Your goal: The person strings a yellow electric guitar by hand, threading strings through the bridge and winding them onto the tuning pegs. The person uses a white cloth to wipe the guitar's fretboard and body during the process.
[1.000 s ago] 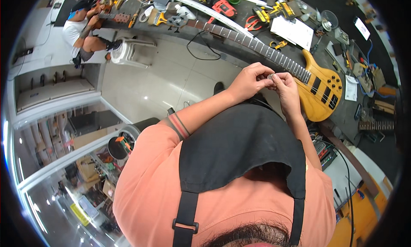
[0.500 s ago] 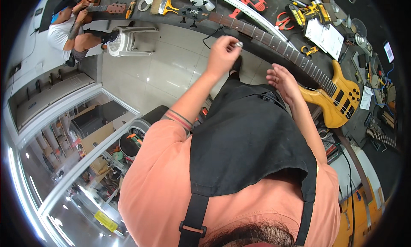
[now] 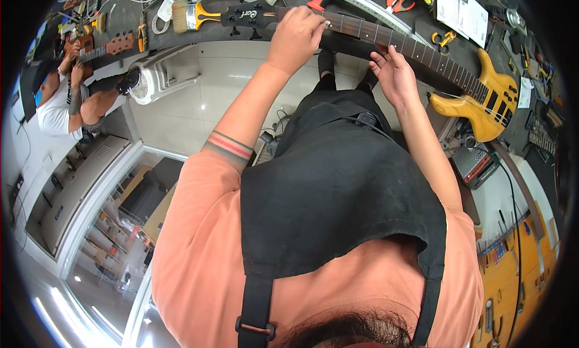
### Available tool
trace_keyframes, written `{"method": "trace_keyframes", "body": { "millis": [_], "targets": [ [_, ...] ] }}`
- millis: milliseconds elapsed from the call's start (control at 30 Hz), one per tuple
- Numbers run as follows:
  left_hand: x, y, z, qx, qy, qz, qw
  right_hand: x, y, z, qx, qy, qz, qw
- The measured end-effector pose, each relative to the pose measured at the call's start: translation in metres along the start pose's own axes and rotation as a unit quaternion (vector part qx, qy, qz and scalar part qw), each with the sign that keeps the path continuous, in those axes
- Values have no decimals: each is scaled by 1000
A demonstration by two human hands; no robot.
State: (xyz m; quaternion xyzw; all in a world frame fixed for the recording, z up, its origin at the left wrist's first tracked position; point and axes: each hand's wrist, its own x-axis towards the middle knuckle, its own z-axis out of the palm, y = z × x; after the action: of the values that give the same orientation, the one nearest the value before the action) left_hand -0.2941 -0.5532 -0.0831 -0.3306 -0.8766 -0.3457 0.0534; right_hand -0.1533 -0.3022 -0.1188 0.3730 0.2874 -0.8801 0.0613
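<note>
Two hands: both on one bass guitar, neck area
Left hand (image 3: 295,37): fingers curled, pinching something small and pale at the fingertips against the upper neck, just short of the headstock; can't tell what the small bit is
Right hand (image 3: 395,76): fingers loosely spread, tips touching the near edge of the neck, grasping nothing
Bass guitar (image 3: 422,52): lies flat on the tabletop (image 3: 129,19), beyond both hands; long axis runs from left hand's side down to right hand's far side
Headstock (image 3: 247,14): dark, points away to the left of the left hand
Body (image 3: 482,104): yellow wood, dark pickups, lies to the right of the right hand, nearer the person than the headstock
Neck: dark fretboard with frets, passes under both hands
Brush (image 3: 190,16): yellow handle, pale bristles, just left of the headstock
Steel ruler (image 3: 368,10): long, just beyond the neck, about parallel to it
Papers (image 3: 461,13): white, far right beyond the right hand
Other person (image 3: 57,110): far left of left hand, white shirt, holds another guitar
White chair (image 3: 160,76): on floor, left of left hand
</note>
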Motion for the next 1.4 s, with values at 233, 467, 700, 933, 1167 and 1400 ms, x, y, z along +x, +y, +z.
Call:
{"method": "trace_keyframes", "body": {
  "millis": [233, 467, 700, 933, 1167, 1400],
  "targets": [
    [31, 5, -1, 15, -23, -3, 1000, 1, 5, 2, -1, 17, -32, 999],
    [-44, 13, -8, -21, -81, 18, 996, 1, 8, 1, 9, 22, -35, 999],
    [-29, 25, 11, -73, -22, 14, 997, 1, 12, 2, 17, 15, -49, 999],
    [25, 20, 31, 8, -28, 86, 996, 3, 12, 0, 26, 8, -46, 999],
    [4, 21, 34, 52, 10, 65, 996, 5, 9, 1, 28, 4, -49, 998],
    [-15, 37, 27, 14, -57, 81, 995, 3, 7, -2, 38, 19, -46, 998]
  ]
}}
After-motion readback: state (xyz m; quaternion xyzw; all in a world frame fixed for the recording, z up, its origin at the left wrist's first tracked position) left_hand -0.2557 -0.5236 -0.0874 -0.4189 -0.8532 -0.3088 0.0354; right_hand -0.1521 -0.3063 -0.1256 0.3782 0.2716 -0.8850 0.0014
